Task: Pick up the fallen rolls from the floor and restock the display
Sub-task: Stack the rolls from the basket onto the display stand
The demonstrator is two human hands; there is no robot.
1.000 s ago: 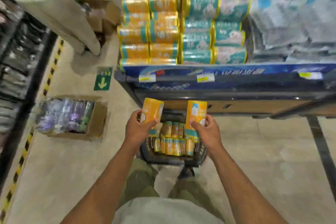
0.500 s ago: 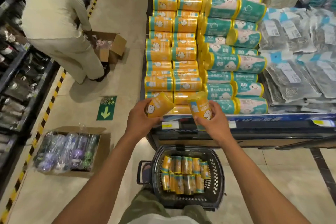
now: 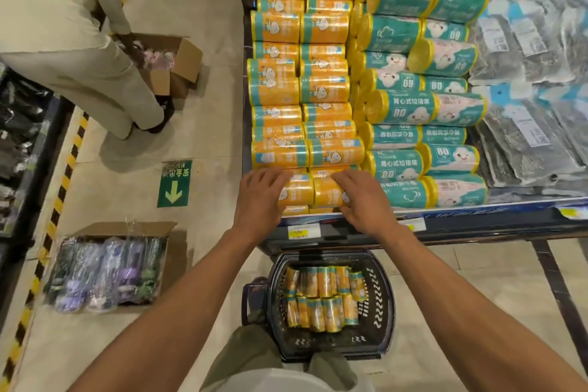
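The left hand (image 3: 261, 197) holds one shiny orange wrapped roll (image 3: 299, 190). The right hand (image 3: 362, 200) holds a second orange roll (image 3: 327, 193). Both rolls sit at the front of the orange stack (image 3: 305, 111). Push them in snug and level so none roll off. More wait in the black plastic basket (image 3: 377, 302).

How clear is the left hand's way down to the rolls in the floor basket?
Probably clear, yes: the basket is open-topped, its rolls lie uncovered, and it sits on the floor beneath the left hand. The hand must first let go of the orange roll it holds.
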